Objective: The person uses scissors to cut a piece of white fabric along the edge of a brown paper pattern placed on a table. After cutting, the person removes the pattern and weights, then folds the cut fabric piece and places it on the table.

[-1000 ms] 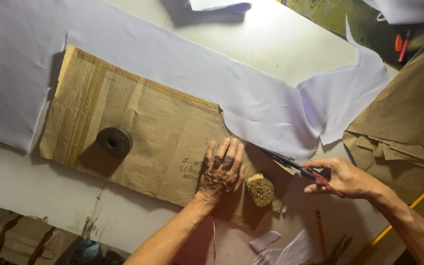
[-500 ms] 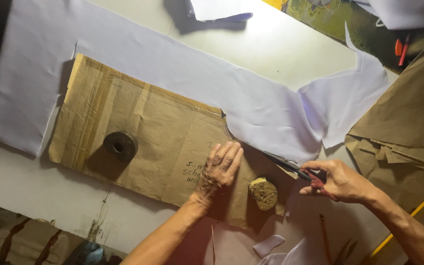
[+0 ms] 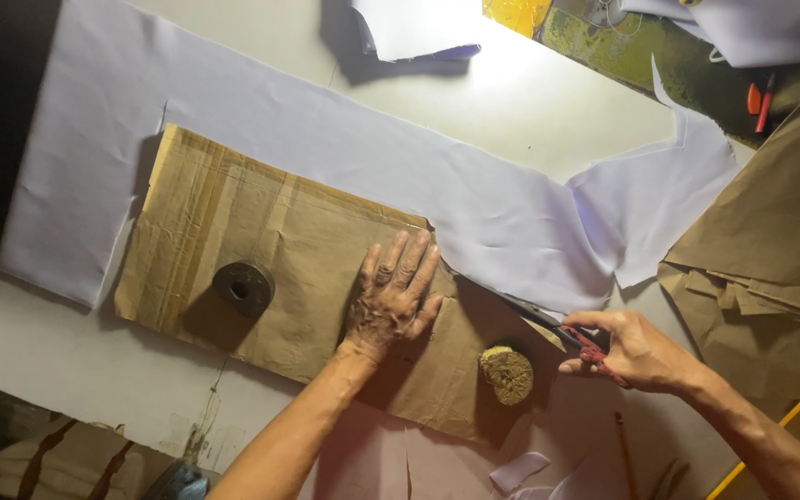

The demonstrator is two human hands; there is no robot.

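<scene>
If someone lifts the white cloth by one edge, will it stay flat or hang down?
The white cloth would probably hang limp: it looks thin and lies in soft folds near the scissors. It seems light, since the left hand and two round weights press the brown paper pattern onto it. It may slide easily.

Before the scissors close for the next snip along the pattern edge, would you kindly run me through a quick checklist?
1. Left hand flat on the brown paper pattern: ok.
2. Round black weight and the yellowish round weight resting on the pattern: ok.
3. Right hand gripping the red-handled scissors: ok.
4. Left fingers away from the blades: ok.
5. White fabric lying smooth where the blades meet it: not ok, it ripples there.
6. Blade tips following the pattern edge: cannot tell, in shadow.
</scene>
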